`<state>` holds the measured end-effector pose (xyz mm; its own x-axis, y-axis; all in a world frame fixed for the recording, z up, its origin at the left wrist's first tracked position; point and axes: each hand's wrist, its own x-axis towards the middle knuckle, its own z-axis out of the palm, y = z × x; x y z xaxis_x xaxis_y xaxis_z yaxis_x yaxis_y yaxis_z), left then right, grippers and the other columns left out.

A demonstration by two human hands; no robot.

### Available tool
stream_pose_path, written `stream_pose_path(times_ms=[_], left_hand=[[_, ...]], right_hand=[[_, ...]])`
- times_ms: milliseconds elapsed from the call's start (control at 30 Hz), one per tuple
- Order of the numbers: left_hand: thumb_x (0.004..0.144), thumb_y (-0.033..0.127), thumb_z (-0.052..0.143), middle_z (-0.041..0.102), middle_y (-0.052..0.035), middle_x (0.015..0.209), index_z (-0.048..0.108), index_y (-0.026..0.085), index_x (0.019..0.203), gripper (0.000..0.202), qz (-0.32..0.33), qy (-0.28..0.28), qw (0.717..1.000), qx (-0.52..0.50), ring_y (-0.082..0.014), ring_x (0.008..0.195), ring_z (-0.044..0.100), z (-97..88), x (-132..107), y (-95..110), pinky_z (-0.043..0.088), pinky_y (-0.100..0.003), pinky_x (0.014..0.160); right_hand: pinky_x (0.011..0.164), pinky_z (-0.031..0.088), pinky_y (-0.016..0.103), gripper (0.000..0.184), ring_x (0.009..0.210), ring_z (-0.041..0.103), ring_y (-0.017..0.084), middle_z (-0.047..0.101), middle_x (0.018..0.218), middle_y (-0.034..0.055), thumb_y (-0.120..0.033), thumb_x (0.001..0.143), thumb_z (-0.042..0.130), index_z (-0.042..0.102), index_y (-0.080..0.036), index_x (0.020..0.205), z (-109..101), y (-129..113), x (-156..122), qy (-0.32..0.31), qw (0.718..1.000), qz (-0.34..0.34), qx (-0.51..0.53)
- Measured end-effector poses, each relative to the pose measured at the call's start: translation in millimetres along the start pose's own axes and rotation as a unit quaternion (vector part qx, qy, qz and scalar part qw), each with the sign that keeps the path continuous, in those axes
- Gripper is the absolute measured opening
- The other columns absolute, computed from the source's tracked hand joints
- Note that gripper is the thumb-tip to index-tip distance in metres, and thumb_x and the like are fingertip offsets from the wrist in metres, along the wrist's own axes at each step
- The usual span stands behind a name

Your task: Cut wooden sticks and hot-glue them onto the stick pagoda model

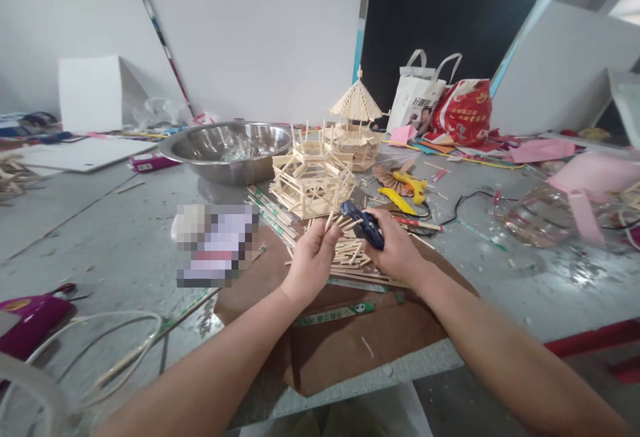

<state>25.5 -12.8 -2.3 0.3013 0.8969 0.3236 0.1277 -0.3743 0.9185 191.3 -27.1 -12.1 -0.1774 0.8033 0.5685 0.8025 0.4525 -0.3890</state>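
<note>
My left hand [311, 257] is closed around a few thin wooden sticks [346, 223], whose ends point right. In my right hand [397, 247] is a dark blue pair of pliers [369, 229]; its head is close to the stick ends, and I cannot tell whether the jaws touch them. Below both hands, a loose pile of short sticks [350, 251] lies on a brown sheet [345, 350]. Just beyond stands an open, many-sided stick frame [313, 183] with upright posts. A stick pavilion [357, 100] with a pointed roof rises behind it.
A steel basin [225, 170] stands back left, near a blurred-out phone-like object [220, 247]. Right of the frame lies a yellow glue gun [413, 187] with a black cord. A pink-lidded clear jug [540, 213] is farther right. A purple tool [33, 323] lies front left.
</note>
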Motion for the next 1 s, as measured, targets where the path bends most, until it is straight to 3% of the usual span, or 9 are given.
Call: stream_pose_path(times_ms=[100,233,400,533,800,1000], left_hand=[[0.078,0.039,0.04,0.028,0.0079,0.044,0.036,0.017,0.061,0.028,-0.049,-0.072,0.989,-0.116,-0.0032,0.039,0.028,-2.0,2,5,0.021,-0.017,0.038],[0.075,0.035,0.047,0.025,0.0086,0.046,0.038,0.016,0.063,0.025,-0.108,-0.149,0.951,-0.251,-0.001,0.035,0.022,-6.5,3,12,0.015,-0.016,0.035],[0.069,0.033,0.055,0.026,0.0087,0.046,0.04,0.014,0.061,0.026,-0.178,-0.179,0.91,-0.328,0.0006,0.033,0.021,-8.1,4,13,0.013,-0.013,0.032],[0.068,0.031,0.056,0.026,0.0089,0.043,0.042,0.014,0.061,0.024,-0.188,-0.188,0.904,-0.334,0.0005,0.031,0.021,-9.3,5,10,0.013,-0.013,0.031],[0.07,0.029,0.054,0.022,0.0092,0.042,0.043,0.015,0.062,0.02,-0.19,-0.18,0.902,-0.343,-0.0005,0.032,0.021,-11.0,7,8,0.015,-0.012,0.032],[0.071,0.033,0.052,0.022,0.0092,0.043,0.043,0.015,0.064,0.022,-0.201,-0.169,0.908,-0.327,-0.0014,0.031,0.022,-9.2,7,3,0.015,-0.014,0.032]], right_hand=[[0.084,0.036,0.036,0.045,0.097,0.044,0.022,0.048,0.102,0.0122,-0.022,0.066,0.048,0.036,-0.013,0.109,-4,3,1,0.017,0.999,-0.036,-0.014],[0.085,0.035,0.039,0.047,0.099,0.043,0.024,0.047,0.103,0.013,-0.028,0.067,0.049,0.035,-0.014,0.11,-8,6,1,0.049,0.994,-0.099,-0.021],[0.085,0.035,0.041,0.049,0.1,0.042,0.025,0.047,0.104,0.0137,-0.033,0.069,0.048,0.033,-0.014,0.112,-11,8,0,0.07,0.988,-0.131,-0.041],[0.085,0.035,0.04,0.049,0.099,0.043,0.025,0.048,0.103,0.0147,-0.034,0.069,0.047,0.035,-0.012,0.111,-12,10,2,0.077,0.985,-0.143,-0.055],[0.076,0.04,0.033,0.039,0.089,0.05,0.023,0.055,0.093,0.0125,-0.035,0.069,0.046,0.043,-0.013,0.1,-11,8,-1,0.063,0.988,-0.097,-0.106],[0.069,0.039,0.029,0.037,0.082,0.055,0.021,0.059,0.09,0.0094,-0.034,0.068,0.047,0.048,-0.014,0.1,-16,0,2,-0.038,0.985,-0.01,-0.166]])
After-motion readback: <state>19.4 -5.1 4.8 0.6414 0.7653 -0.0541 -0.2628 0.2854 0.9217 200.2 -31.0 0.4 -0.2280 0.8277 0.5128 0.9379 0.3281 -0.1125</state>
